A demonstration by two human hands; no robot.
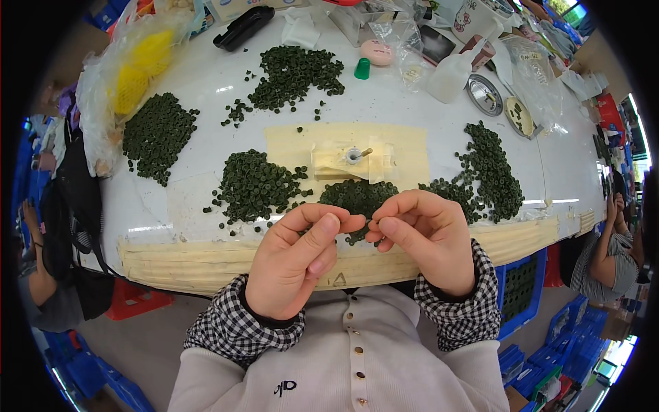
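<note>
Above the table's near edge, my left hand (294, 255) is closed, thumb pressed against the fingers. Facing it, a small gap away, my right hand (431, 240) pinches thumb to forefinger. Whatever sits between the fingertips of either hand is too small or hidden to name. Just beyond the fingers lies a pile of small dark green ring-like parts (360, 196), partly covered by my hands. Behind that pile a taped-down block (329, 161) carries a round metal socket (354, 156) and a short brass-coloured pin (366, 152).
More green parts lie in heaps at left (159, 134), centre-left (254, 184), far middle (292, 75) and right (489, 172). At the back are a black stapler-like tool (244, 27), a green cap (362, 68), a white bottle (449, 79) and a round tin (484, 95). Tape strips (206, 268) cover the near edge.
</note>
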